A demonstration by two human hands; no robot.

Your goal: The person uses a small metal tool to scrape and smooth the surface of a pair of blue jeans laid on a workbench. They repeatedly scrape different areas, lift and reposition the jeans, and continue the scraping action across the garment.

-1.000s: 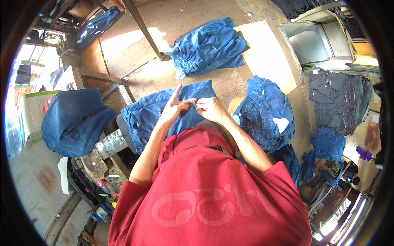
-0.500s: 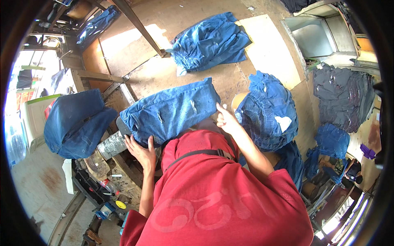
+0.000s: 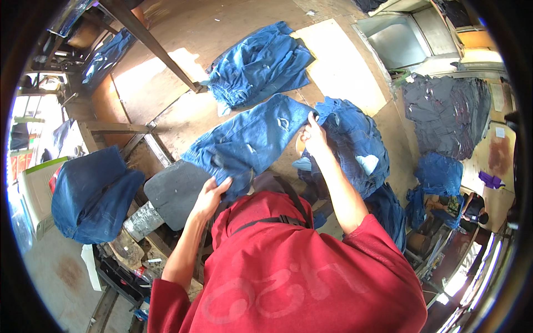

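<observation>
A pair of blue jeans [image 3: 252, 136] with small frayed slits stretches between my two hands. My left hand [image 3: 212, 194] grips the lower left edge, thumb on top, and the cloth sags in folds there. At the far right corner my right hand [image 3: 314, 137] pinches the fabric. Just left of the garment a dark grey, round-cornered board [image 3: 175, 194] lies exposed, its right part covered by the denim. A silver-wrapped arm [image 3: 143, 221] sticks out from the board's left side.
Dark blue denim [image 3: 94, 194] is draped at the left. Close on my right stands a heap of blue jeans [image 3: 355, 144]. More denim [image 3: 261, 64] lies on the floor ahead, near a slanting wooden post [image 3: 152, 44]. Dark grey garments [image 3: 447, 114] are piled at far right.
The jeans have come off the board, which is now bared, and their right end has swung up and away from me. Both hands keep hold, and the whole view has shifted slightly.
</observation>
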